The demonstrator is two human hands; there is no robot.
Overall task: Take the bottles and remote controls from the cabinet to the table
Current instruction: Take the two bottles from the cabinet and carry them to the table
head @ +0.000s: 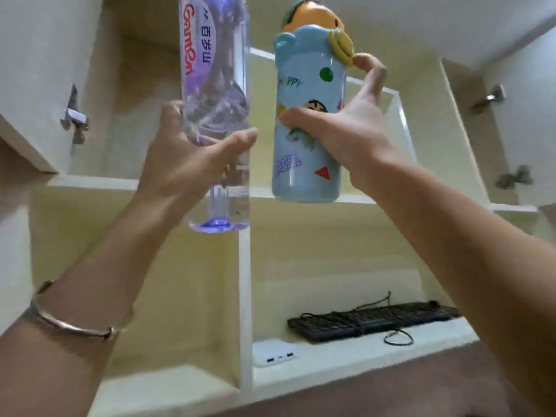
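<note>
My left hand (186, 158) grips a tall clear water bottle (213, 70) with a purple label and red lettering, held upright in front of the open cabinet (245, 296). My right hand (346, 130) is wrapped around a light blue cartoon bottle (307, 139) with an orange-faced figure lid, its base level with the upper shelf edge. Both bottles are raised near the upper compartments. No remote control shows in view.
A black keyboard (373, 320) with a loose cable lies on the lower right shelf, and a white power bank (275, 353) sits near that shelf's front edge. Cabinet doors stand open at left (39, 85) and right (523, 115), with metal hinges showing.
</note>
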